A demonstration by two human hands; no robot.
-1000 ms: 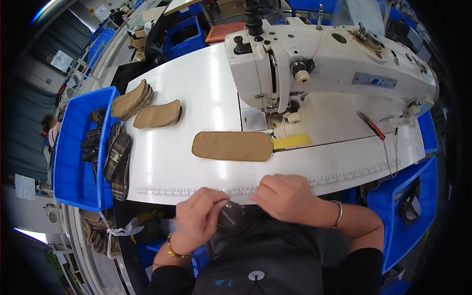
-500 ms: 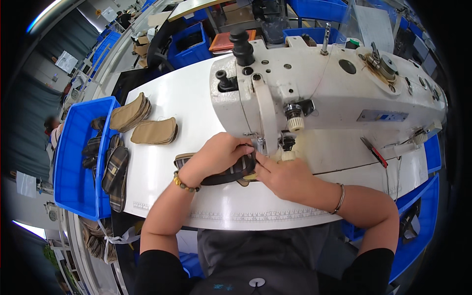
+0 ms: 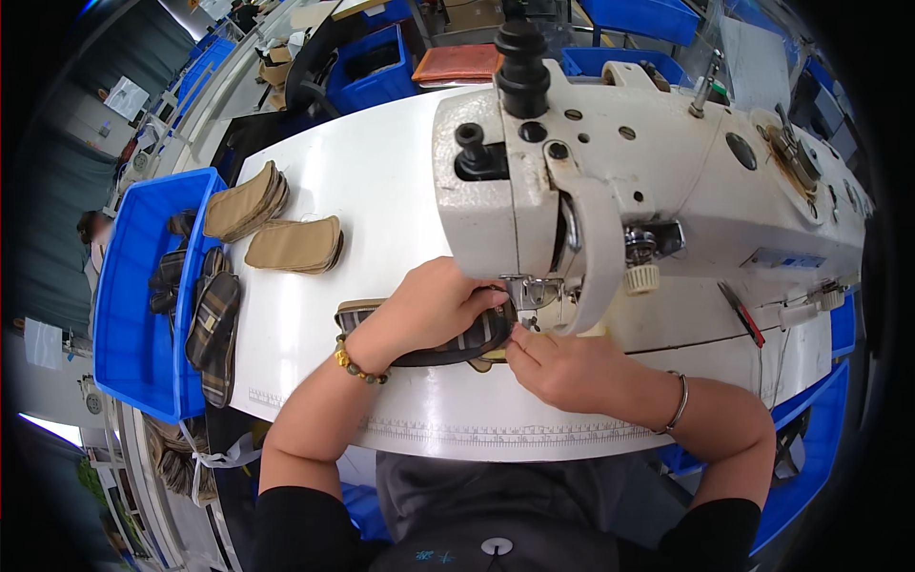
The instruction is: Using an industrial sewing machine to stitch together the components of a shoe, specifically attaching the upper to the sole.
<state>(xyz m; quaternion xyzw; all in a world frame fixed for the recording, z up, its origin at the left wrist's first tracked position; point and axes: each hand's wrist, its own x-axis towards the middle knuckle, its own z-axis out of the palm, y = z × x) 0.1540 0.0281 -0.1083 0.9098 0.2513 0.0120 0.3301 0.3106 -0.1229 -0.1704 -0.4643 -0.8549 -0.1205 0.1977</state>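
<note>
My left grip (image 3: 434, 307) is pinching the plaid piece (image 3: 479, 336) — it is lying on the counter (image 3: 381, 172), its right end by the sewing machine (image 3: 591, 143). My right grip (image 3: 564, 370) is grasping that end too (tan stacks (image 3: 294, 246) are resting leftward).

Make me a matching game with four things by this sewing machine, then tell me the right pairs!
1. Left hand
2. Right hand
3. Plaid piece at the sewing machine
4. Red-handled tool

A. Right side of the tabletop
B. Silver bangle at its wrist
C. Partly covered by a hand
D. Beaded bracelet at its wrist

Pairs: 1-D, 2-B, 3-C, 4-A
</note>
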